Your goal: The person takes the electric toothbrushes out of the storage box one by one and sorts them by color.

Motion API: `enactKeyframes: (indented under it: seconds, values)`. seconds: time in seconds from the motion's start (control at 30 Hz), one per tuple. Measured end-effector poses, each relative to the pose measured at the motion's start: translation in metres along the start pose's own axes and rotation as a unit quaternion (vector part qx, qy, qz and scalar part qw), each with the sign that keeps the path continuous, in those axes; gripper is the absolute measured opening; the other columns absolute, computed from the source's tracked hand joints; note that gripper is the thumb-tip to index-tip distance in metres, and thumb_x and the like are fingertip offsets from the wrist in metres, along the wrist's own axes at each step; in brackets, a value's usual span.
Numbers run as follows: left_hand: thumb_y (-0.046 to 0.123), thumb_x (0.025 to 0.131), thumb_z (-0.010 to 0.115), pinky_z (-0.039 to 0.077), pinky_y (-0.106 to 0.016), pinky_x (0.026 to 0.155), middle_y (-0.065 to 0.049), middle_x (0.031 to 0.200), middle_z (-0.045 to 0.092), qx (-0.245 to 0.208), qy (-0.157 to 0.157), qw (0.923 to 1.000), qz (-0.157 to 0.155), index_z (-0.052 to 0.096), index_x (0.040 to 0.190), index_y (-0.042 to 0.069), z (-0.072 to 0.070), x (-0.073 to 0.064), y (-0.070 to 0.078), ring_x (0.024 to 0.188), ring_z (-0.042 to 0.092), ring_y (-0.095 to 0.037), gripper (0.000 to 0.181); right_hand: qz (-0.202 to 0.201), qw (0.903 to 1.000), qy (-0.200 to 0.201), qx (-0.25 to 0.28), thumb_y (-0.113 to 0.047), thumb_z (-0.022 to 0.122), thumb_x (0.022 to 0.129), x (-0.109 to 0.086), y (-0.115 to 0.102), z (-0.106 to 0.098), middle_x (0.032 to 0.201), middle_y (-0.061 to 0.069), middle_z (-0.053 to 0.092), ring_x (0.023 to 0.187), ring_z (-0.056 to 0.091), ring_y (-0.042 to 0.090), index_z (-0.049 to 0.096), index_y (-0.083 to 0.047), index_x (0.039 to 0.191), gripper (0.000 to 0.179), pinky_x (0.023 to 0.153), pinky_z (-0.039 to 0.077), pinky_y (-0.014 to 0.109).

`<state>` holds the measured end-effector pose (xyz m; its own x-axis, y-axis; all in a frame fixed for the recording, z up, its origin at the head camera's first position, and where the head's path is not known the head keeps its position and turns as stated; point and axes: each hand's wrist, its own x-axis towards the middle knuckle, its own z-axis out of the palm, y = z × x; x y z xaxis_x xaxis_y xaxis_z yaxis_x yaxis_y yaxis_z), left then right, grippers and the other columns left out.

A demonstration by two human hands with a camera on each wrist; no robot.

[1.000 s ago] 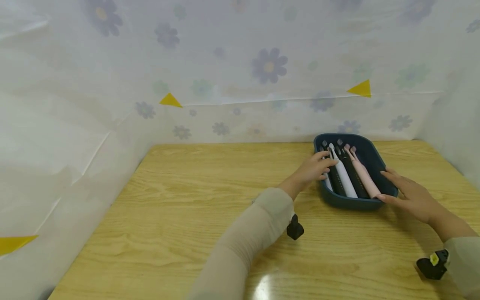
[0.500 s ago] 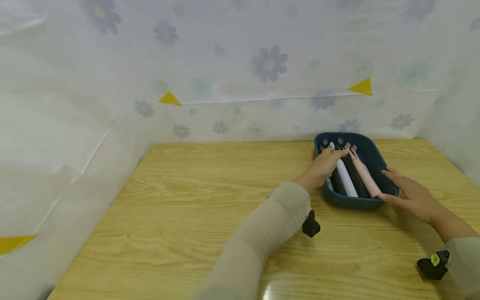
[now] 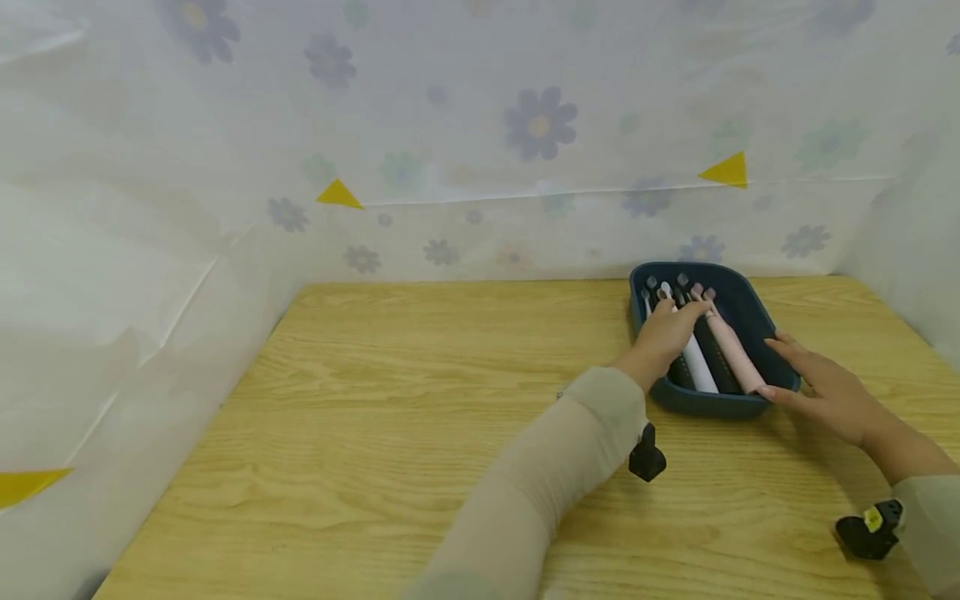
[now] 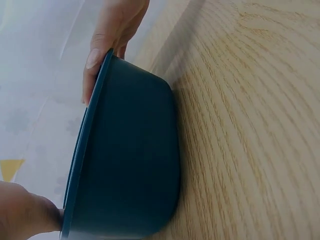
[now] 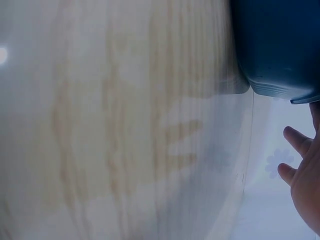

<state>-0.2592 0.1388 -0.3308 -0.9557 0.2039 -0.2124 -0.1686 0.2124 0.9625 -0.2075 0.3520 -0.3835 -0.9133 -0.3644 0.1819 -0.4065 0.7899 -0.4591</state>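
A pale cloth [image 3: 450, 50] printed with lilac and green flowers rises behind a yellowish wooden table [image 3: 420, 367] with wavy grain. Cream sleeves [image 3: 517, 483] cover both forearms. At the table's back right stands a dark blue bin [image 3: 705, 406], upright, smooth and matte, with rounded corners and walls that narrow toward the base. The right hand [image 3: 836, 396] has its fingers spread, thumb and fingertips touching the bin's rim at the near right corner. The left hand [image 3: 666, 333] reaches over the bin's left part, thumb stretched across the handles; I cannot tell whether its hidden fingers grip anything. In the bin, electric toothbrushes lie side by side, heads toward the cloth: a glossy pink toothbrush [image 3: 735, 354], a slim white toothbrush [image 3: 699, 367] and black toothbrushes [image 3: 717, 358] with small markings. Yellow triangles [image 3: 340, 195] mark the cloth
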Motion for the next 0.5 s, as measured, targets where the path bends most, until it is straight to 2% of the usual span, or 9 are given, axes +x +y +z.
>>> enactKeyframes:
  seconds: [0.13,0.37,0.5]
  values:
    - [0.048,0.081,0.048,0.038,-0.038,0.086,0.007,0.13,0.036,0.005,0.015,0.9999,0.002,0.036,0.13,0.023,0.0026,0.0025,-0.0006,0.115,0.038,-0.016,0.056,-0.001,1.0,0.0,-0.001,-0.019,0.055,0.084,0.0006,0.0004,0.0002,0.141,0.018,0.003,0.119,0.016,0.048,0.014,0.0,0.137,0.07,0.07,0.03,0.062]
    - [0.047,0.079,0.052,0.038,-0.038,0.086,0.004,0.131,0.035,0.02,0.035,0.9991,-0.012,0.037,0.13,0.019,0.0056,0.0063,-0.0046,0.116,0.037,-0.017,0.06,-0.004,1.0,0.0,-0.001,-0.019,0.054,0.085,0.0029,0.0014,0.003,0.141,0.018,0.003,0.118,0.017,0.049,0.015,0.0,0.137,0.068,0.07,0.031,0.063]
    - [0.042,0.078,0.057,0.039,-0.037,0.086,0.003,0.133,0.032,0.05,0.046,0.9975,-0.018,0.038,0.129,0.019,0.0086,0.0089,-0.006,0.118,0.035,-0.019,0.06,-0.006,1.0,-0.002,-0.003,-0.019,0.053,0.085,0.0033,0.0018,0.004,0.142,0.017,0.002,0.118,0.017,0.049,0.014,0.0,0.137,0.068,0.069,0.032,0.062]
